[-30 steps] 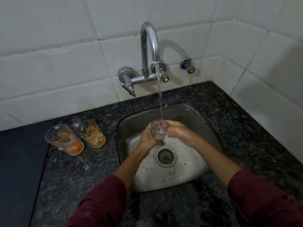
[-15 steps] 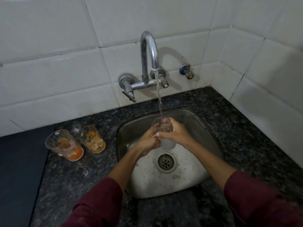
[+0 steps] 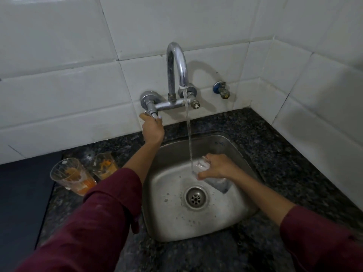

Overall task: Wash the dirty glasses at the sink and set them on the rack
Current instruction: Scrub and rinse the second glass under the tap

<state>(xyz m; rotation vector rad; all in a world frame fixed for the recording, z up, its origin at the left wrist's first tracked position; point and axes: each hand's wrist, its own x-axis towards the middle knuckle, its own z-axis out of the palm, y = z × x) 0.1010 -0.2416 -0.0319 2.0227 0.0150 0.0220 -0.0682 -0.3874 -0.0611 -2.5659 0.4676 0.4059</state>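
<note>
Our left hand (image 3: 152, 128) grips the tap lever (image 3: 152, 112); our right hand (image 3: 218, 166) holds the glass (image 3: 206, 170) tilted under the stream, over the sink (image 3: 231, 142). Let's turn gently, keeping that grip firm.

A home kitchen: a steel sink (image 3: 196, 222) set in a dark speckled granite counter (image 3: 294, 154) at centre, a chrome tap (image 3: 176, 71) on white wall tiles (image 3: 59, 55) above, and two juice-stained glasses (image 3: 72, 176) at left.
</note>
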